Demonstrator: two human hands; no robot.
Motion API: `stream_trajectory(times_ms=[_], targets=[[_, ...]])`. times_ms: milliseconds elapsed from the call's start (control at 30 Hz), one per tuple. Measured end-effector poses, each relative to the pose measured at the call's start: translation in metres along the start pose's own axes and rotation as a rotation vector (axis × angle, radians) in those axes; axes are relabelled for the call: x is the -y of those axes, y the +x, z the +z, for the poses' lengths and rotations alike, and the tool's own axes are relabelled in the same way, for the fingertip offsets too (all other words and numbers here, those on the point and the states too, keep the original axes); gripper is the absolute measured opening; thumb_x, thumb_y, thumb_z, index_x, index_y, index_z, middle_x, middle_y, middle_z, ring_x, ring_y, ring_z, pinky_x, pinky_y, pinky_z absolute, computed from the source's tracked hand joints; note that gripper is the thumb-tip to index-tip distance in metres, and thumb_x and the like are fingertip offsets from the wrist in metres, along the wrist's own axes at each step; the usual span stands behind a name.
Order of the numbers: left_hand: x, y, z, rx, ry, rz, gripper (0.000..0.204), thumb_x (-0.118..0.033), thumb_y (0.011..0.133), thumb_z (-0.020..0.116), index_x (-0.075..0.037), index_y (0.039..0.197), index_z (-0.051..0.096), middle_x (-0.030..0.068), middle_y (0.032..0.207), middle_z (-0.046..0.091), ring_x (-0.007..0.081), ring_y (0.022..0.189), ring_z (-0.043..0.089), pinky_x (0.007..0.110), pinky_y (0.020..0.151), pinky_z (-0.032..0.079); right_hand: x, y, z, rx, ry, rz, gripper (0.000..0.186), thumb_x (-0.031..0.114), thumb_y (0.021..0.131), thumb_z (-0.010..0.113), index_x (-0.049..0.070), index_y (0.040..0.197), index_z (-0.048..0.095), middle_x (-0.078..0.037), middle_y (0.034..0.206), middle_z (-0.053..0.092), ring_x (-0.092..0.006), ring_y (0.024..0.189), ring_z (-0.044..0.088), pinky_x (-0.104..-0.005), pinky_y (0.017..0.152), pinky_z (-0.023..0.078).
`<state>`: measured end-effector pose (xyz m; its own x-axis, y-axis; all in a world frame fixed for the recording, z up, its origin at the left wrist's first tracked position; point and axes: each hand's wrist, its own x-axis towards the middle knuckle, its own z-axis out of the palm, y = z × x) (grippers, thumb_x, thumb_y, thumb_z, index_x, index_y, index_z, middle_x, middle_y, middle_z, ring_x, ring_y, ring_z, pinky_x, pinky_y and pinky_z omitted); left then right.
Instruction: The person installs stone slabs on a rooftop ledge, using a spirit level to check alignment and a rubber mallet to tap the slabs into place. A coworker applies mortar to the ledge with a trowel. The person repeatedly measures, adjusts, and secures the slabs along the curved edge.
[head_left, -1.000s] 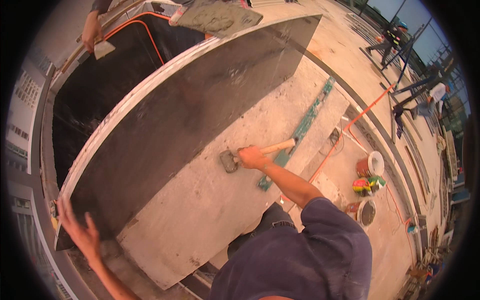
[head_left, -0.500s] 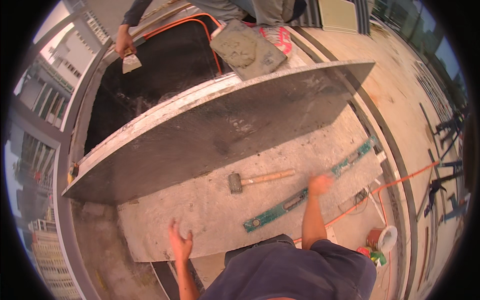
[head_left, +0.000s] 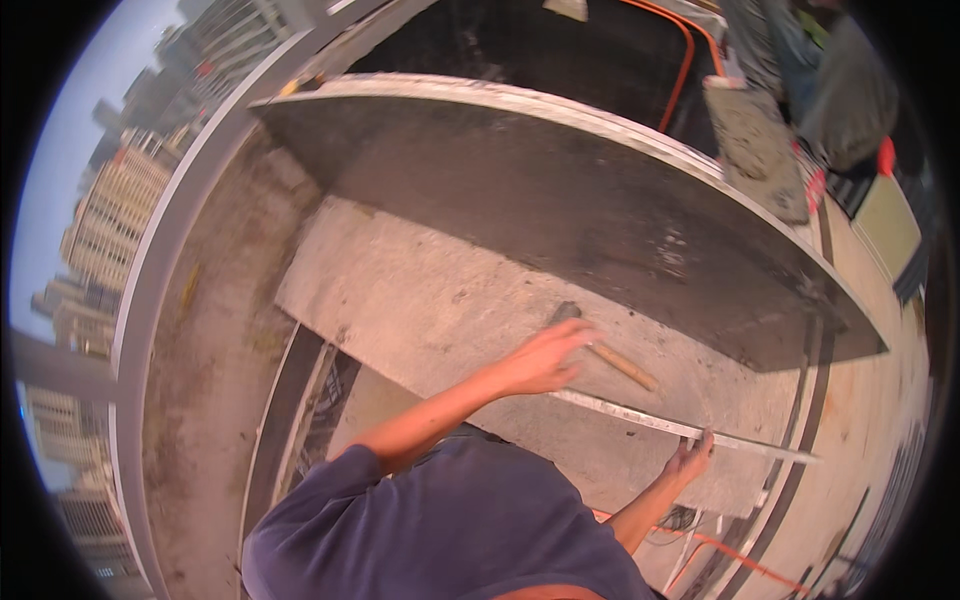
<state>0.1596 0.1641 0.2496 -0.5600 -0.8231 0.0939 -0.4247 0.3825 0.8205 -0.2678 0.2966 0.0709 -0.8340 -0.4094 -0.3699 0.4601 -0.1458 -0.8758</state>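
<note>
My right hand grips a spirit level, now turned so its narrow pale edge faces up. The level spans the right part of a flat stone slab. My left hand is open, fingers stretched out and a little blurred, just over a mallet. The mallet lies on the slab with its wooden handle pointing right. Its dark head is partly hidden behind my left fingers. A tall dark panel stands on edge along the slab's far side.
Beyond the panel is a dark recess with an orange hose. A co-worker crouches at far right beside a mortar-covered board. A scraper blade shows at the top. Grey railing borders the left; orange cable lies lower right.
My view has swung left. The level, formerly lying face up under my blurred right hand, is now gripped and on edge. My left hand has moved from the slab's near left to the mallet.
</note>
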Motion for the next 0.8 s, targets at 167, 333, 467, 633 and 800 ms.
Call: stream_trajectory(times_ms=[167,333,467,633,800], targets=[[-0.062,0.018,-0.003,-0.047,0.189,0.286,0.072,-0.025,0.099,0.077,-0.009,0.162,0.046,0.0249,0.160,0.050,0.0441,0.142,0.054,0.052,0.120,0.045,0.078,-0.152,0.131,0.407,0.066,-0.252,0.072,0.013,0.096,0.080,-0.003,0.155,0.041,-0.018,0.140,0.060,-0.0274,0.131,0.058,-0.0488,0.113,0.051],[-0.103,0.001,-0.029,-0.290,0.332,0.232,0.073,-0.013,0.084,0.081,-0.007,0.153,0.056,0.0172,0.146,0.064,0.0362,0.134,0.063,0.049,0.108,0.052,0.098,-0.252,0.224,0.781,0.073,-0.507,0.084,0.014,0.093,0.083,-0.003,0.159,0.034,-0.018,0.145,0.055,-0.0292,0.132,0.059,-0.0488,0.116,0.051],[-0.090,-0.017,-0.072,-0.690,0.286,0.138,0.059,-0.002,0.080,0.080,-0.008,0.137,0.069,0.0141,0.125,0.075,0.0353,0.116,0.072,0.045,0.096,0.059,0.097,-0.276,0.263,1.107,-0.020,-0.565,0.082,0.008,0.088,0.085,0.000,0.157,0.040,-0.016,0.146,0.054,-0.0266,0.127,0.061,-0.0432,0.109,0.056],[-0.049,-0.028,-0.148,-1.098,0.127,0.000,0.039,0.002,0.093,0.077,-0.005,0.131,0.071,0.0081,0.115,0.077,0.0209,0.106,0.072,0.038,0.092,0.058,0.044,-0.214,0.263,1.229,-0.483,-0.382,0.039,0.005,0.098,0.074,0.001,0.136,0.064,-0.010,0.128,0.064,-0.0209,0.110,0.066,-0.0331,0.088,0.061],[0.004,-0.038,-0.198,-1.231,-0.035,-0.212,0.033,-0.005,0.097,0.081,-0.004,0.128,0.069,0.0081,0.106,0.073,0.0164,0.098,0.067,0.036,0.089,0.054,-0.051,-0.074,0.185,0.734,-1.011,-0.494,0.029,0.011,0.102,0.071,-0.002,0.128,0.069,-0.020,0.121,0.070,-0.0318,0.110,0.069,-0.0444,0.096,0.056]])
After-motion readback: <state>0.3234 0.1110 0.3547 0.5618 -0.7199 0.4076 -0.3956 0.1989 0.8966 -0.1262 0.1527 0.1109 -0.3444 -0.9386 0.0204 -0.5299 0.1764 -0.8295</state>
